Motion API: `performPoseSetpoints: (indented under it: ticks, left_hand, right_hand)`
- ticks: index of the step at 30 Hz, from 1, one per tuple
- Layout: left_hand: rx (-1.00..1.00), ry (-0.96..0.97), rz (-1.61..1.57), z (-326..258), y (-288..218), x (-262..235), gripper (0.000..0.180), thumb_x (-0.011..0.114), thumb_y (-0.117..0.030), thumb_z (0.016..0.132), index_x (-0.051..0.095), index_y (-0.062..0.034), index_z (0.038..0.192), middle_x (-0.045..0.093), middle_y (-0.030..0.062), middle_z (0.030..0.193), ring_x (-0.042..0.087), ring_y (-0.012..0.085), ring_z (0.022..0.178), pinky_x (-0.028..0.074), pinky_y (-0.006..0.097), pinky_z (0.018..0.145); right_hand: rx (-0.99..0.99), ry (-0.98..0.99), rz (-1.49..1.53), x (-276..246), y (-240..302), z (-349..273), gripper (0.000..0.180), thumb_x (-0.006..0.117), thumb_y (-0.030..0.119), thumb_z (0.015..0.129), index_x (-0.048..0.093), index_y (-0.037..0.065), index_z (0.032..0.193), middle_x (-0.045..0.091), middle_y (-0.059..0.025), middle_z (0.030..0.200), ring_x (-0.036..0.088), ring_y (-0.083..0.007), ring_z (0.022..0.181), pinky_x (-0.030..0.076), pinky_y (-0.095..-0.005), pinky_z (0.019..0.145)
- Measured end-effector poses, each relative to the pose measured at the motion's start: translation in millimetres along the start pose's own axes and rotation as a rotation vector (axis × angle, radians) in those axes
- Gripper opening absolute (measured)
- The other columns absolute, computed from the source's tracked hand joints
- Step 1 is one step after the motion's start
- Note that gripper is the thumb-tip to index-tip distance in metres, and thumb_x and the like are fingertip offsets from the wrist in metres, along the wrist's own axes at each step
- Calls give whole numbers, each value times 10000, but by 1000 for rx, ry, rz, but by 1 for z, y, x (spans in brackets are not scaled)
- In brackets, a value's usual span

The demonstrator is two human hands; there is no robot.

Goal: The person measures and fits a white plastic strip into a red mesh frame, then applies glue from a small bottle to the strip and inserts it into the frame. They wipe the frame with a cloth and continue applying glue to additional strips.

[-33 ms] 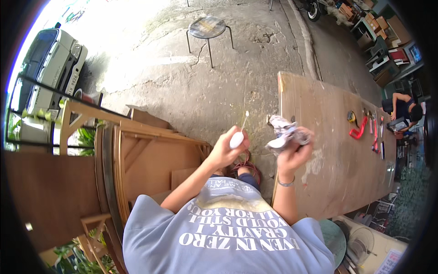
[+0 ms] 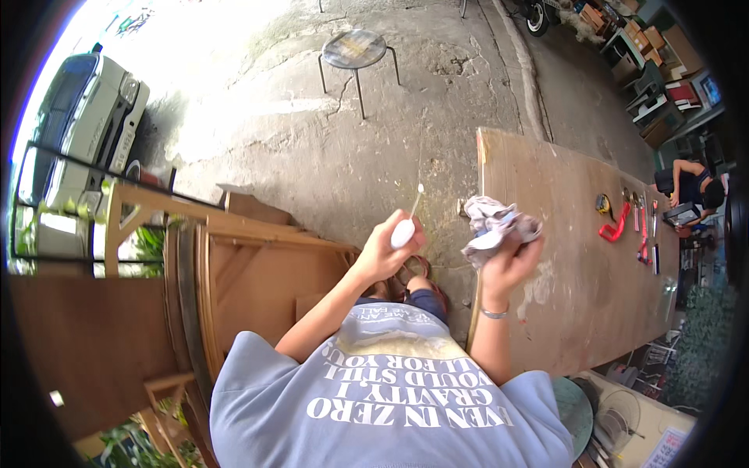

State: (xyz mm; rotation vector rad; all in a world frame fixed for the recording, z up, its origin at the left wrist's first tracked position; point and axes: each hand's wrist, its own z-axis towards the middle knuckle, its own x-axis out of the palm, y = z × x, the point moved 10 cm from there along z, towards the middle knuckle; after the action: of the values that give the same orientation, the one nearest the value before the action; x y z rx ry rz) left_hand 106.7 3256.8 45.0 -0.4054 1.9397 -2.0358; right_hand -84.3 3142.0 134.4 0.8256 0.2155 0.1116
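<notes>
Item: one small white bottle (image 2: 403, 232) with a long thin nozzle, held in the left hand (image 2: 386, 249). Its long axis ran from the palm up and slightly to the right in the head view, nozzle tip pointing away from the person toward the concrete ground (image 2: 312, 140). The body was smooth, white and rounded, and the nozzle narrowed to a pale fine point. The left fingers were curled closed around the body, which sat in front of the chest, above the knees and just left of the wooden board (image 2: 577, 257). Item: one crumpled cloth (image 2: 495, 226), whitish-grey with a bluish fold, bunched in the right hand (image 2: 507, 261), whose fingers were closed around it from below; it sat over the near left edge of the board, near the bottle but apart from it. Also noted: a metal bracelet (image 2: 493, 313) on the right wrist; a red-handled tool (image 2: 612, 228) lying far across the board; a round-topped stool (image 2: 355, 51) well beyond; a wooden frame (image 2: 234, 257) at the person's left.
</notes>
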Motion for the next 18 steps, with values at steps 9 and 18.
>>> performPoseSetpoints:
  ticks: [9,18]
  left_hand:
    - [-19,-104,-341,254,28,-106,161,643,-186,952,568,-45,976,590,46,802,545,122,676,442,272,599]
    - [-12,22,-458,548,27,-138,341,644,-340,943,581,-12,1009,653,114,817,601,157,691,467,285,583]
  right_hand:
    - [987,-354,713,80,-286,59,391,516,216,1019,523,18,1356,609,-70,1277,602,-200,1140,475,-362,998]
    - [1072,-110,1353,249,-465,300,335,452,364,1025,669,110,1055,690,-41,1059,642,-222,964,515,-383,886]
